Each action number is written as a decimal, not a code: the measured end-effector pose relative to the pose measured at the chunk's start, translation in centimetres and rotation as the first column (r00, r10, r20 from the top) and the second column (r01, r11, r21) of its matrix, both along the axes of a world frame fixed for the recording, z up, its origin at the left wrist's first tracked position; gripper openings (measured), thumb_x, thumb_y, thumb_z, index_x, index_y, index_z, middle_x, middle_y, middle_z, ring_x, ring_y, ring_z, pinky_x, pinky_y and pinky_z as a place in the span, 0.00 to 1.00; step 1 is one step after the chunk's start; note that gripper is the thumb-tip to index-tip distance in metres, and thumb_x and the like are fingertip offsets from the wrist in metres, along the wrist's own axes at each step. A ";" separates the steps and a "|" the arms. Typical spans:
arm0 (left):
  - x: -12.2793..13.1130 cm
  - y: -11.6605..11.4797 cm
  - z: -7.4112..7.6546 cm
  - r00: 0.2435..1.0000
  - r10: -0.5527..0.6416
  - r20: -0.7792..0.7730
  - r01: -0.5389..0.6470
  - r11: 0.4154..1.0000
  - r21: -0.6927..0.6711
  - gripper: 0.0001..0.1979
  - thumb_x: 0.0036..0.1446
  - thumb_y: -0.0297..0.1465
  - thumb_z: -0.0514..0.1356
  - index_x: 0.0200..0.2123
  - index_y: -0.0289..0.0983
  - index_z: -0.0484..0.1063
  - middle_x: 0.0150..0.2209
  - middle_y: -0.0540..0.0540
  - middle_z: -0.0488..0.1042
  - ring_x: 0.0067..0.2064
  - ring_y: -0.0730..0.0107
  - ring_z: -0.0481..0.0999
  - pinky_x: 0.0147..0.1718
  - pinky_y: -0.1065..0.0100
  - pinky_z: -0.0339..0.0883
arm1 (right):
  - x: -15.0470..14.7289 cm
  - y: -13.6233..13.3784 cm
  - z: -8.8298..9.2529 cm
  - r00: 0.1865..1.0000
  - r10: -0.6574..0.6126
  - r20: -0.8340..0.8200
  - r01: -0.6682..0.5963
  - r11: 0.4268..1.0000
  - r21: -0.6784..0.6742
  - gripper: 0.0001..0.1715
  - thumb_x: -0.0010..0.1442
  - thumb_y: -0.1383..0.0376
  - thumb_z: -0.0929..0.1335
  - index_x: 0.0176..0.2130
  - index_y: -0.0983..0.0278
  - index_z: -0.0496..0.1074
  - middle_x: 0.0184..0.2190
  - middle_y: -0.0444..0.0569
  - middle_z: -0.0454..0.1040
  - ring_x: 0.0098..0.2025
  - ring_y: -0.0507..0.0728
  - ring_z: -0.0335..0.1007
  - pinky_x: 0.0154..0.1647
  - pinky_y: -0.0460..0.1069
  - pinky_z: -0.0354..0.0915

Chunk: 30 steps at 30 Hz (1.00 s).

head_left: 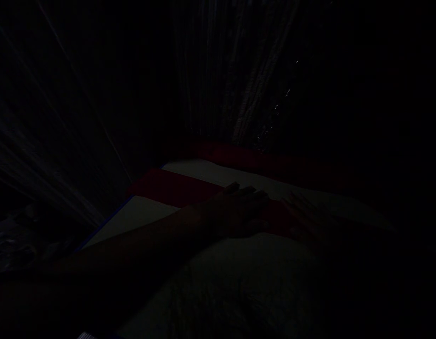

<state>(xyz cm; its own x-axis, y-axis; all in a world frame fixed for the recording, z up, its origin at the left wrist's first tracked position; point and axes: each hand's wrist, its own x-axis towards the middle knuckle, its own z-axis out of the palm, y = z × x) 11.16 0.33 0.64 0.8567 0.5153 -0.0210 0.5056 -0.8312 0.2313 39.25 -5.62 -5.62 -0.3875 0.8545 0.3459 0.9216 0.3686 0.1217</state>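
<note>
The scene is very dark. A wide fabric [150, 214] with pale and deep red bands and a thin blue left edge spreads in front of me. My left hand [239, 209] lies palm down over the red band [182, 186], its fingers stretched out to the right and nothing seen in them. Just to the right, my right hand [306, 212] is over the same fabric with fingers extended, dim and slightly smeared; its wrist fades into shadow. Whether either palm presses on the fabric is hard to tell.
Faint hanging strands [242, 103] rise behind the fabric, with small shiny specks [276, 108] beside them. More pale streaks, like taut threads [62, 183], slant down at the left. A crumpled, greyish shape [16, 240] sits at the lower left. Blackness hides the right side.
</note>
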 end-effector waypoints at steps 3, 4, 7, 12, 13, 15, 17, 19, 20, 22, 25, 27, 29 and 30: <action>-0.1 0.1 -0.2 1.000 -0.009 0.014 0.009 1.000 0.001 0.38 0.70 0.52 0.39 0.74 0.36 0.42 0.75 0.45 0.40 0.75 0.53 0.39 0.71 0.45 0.32 | 0.3 -0.1 -0.6 0.999 -0.018 0.037 0.019 1.000 -0.022 0.34 0.72 0.51 0.50 0.70 0.59 0.54 0.72 0.46 0.48 0.73 0.61 0.44 0.68 0.70 0.49; -0.1 0.1 -0.2 1.000 -0.010 0.013 0.010 1.000 0.000 0.38 0.70 0.52 0.39 0.74 0.36 0.42 0.75 0.45 0.40 0.75 0.53 0.39 0.71 0.44 0.32 | 0.5 -0.1 -0.7 0.998 -0.038 0.046 0.040 0.999 -0.030 0.34 0.72 0.50 0.50 0.70 0.59 0.54 0.72 0.45 0.48 0.73 0.61 0.44 0.68 0.71 0.48; -0.1 0.1 -0.1 1.000 -0.008 0.007 0.008 1.000 -0.006 0.38 0.70 0.52 0.40 0.74 0.36 0.42 0.75 0.45 0.40 0.75 0.53 0.39 0.71 0.44 0.32 | 1.1 0.0 -0.8 0.995 -0.075 0.061 0.077 0.996 -0.041 0.35 0.72 0.50 0.49 0.71 0.59 0.54 0.72 0.44 0.48 0.73 0.61 0.44 0.68 0.71 0.49; -0.1 0.1 -0.1 1.000 -0.013 0.027 0.013 1.000 -0.004 0.38 0.70 0.52 0.40 0.74 0.36 0.42 0.75 0.45 0.41 0.75 0.53 0.40 0.71 0.45 0.32 | 1.9 0.2 -0.8 0.995 -0.045 0.089 0.046 0.999 -0.011 0.35 0.72 0.50 0.50 0.70 0.61 0.56 0.72 0.46 0.49 0.73 0.62 0.47 0.69 0.70 0.49; -0.1 0.1 -0.2 0.999 -0.017 0.031 0.018 1.000 -0.003 0.38 0.70 0.52 0.40 0.74 0.36 0.42 0.75 0.45 0.40 0.75 0.53 0.40 0.71 0.45 0.31 | 1.9 0.2 -0.8 0.996 -0.048 0.081 0.050 0.998 -0.024 0.36 0.72 0.50 0.49 0.70 0.61 0.56 0.72 0.46 0.49 0.73 0.62 0.47 0.68 0.70 0.49; -0.1 0.1 -0.3 0.999 -0.018 0.029 0.018 1.000 -0.005 0.39 0.70 0.53 0.39 0.74 0.36 0.42 0.75 0.45 0.40 0.75 0.53 0.40 0.71 0.45 0.31 | 1.9 0.3 -0.8 0.996 -0.067 0.055 0.070 0.996 -0.047 0.36 0.72 0.49 0.49 0.69 0.60 0.57 0.72 0.46 0.50 0.73 0.62 0.46 0.69 0.70 0.49; -0.1 0.1 -0.4 1.000 -0.011 0.028 0.010 1.000 0.001 0.38 0.70 0.52 0.39 0.74 0.36 0.42 0.75 0.45 0.40 0.75 0.54 0.40 0.71 0.45 0.32 | 1.8 0.2 -0.8 0.996 -0.076 0.043 0.078 0.996 -0.046 0.37 0.71 0.48 0.49 0.69 0.60 0.57 0.72 0.46 0.50 0.73 0.62 0.47 0.69 0.70 0.49; -0.1 0.1 -0.5 0.999 -0.008 0.032 0.008 1.000 0.010 0.38 0.70 0.52 0.40 0.74 0.36 0.42 0.75 0.45 0.40 0.75 0.54 0.40 0.71 0.45 0.32 | 1.7 0.2 -0.7 0.996 -0.072 0.049 0.073 0.997 -0.033 0.37 0.71 0.48 0.50 0.69 0.60 0.57 0.72 0.46 0.50 0.72 0.62 0.47 0.69 0.69 0.49; 0.0 0.1 -0.4 0.999 -0.009 0.030 0.009 1.000 0.013 0.38 0.70 0.52 0.40 0.74 0.36 0.42 0.75 0.45 0.40 0.75 0.54 0.40 0.71 0.45 0.32 | 1.7 0.1 -0.7 0.996 -0.064 0.057 0.066 0.997 -0.033 0.37 0.71 0.47 0.50 0.69 0.60 0.57 0.72 0.46 0.50 0.72 0.62 0.47 0.69 0.69 0.48; -0.1 0.1 -0.4 1.000 -0.010 0.023 0.010 1.000 0.011 0.38 0.70 0.52 0.40 0.74 0.36 0.42 0.75 0.45 0.40 0.75 0.53 0.39 0.71 0.45 0.32 | 1.7 0.1 -0.7 0.996 -0.061 0.065 0.062 0.998 -0.026 0.37 0.71 0.48 0.50 0.70 0.60 0.56 0.71 0.46 0.50 0.73 0.61 0.46 0.70 0.68 0.47; 0.0 0.0 -0.2 1.000 -0.013 0.016 0.013 1.000 0.004 0.38 0.70 0.52 0.39 0.74 0.36 0.42 0.75 0.46 0.40 0.75 0.53 0.40 0.71 0.45 0.32 | 1.9 0.2 -0.8 0.997 -0.053 0.057 0.055 0.998 -0.026 0.36 0.71 0.48 0.51 0.70 0.58 0.55 0.71 0.45 0.51 0.73 0.61 0.46 0.70 0.67 0.48; 0.0 0.0 -0.1 1.000 -0.010 0.011 0.010 1.000 0.004 0.38 0.70 0.52 0.39 0.74 0.35 0.42 0.75 0.45 0.41 0.75 0.52 0.40 0.71 0.44 0.32 | 2.0 0.2 -0.9 0.998 -0.052 0.043 0.053 0.998 -0.032 0.36 0.71 0.47 0.51 0.70 0.58 0.55 0.72 0.45 0.50 0.73 0.62 0.47 0.69 0.69 0.48; 0.0 0.0 -0.1 1.000 -0.004 0.010 0.004 1.000 0.006 0.38 0.70 0.52 0.39 0.74 0.35 0.42 0.75 0.45 0.41 0.75 0.52 0.40 0.71 0.44 0.33 | 2.1 0.3 -1.0 0.999 -0.048 0.026 0.049 0.998 -0.038 0.36 0.71 0.48 0.51 0.70 0.59 0.56 0.72 0.46 0.50 0.73 0.62 0.47 0.69 0.69 0.48; 0.0 -0.1 -0.1 1.000 -0.004 0.012 0.004 1.000 0.008 0.38 0.70 0.52 0.40 0.74 0.35 0.43 0.75 0.44 0.42 0.75 0.53 0.41 0.71 0.44 0.33 | 2.1 0.3 -1.0 0.999 -0.048 0.014 0.049 0.998 -0.040 0.36 0.71 0.48 0.51 0.69 0.60 0.56 0.71 0.47 0.51 0.73 0.62 0.47 0.69 0.69 0.47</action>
<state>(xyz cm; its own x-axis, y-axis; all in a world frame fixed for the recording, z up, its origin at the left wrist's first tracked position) 11.16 0.27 0.58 0.8589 0.5122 -0.0064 0.4997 -0.8350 0.2304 41.36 -5.28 -6.61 -0.3494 0.8856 0.3059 0.9370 0.3284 0.1195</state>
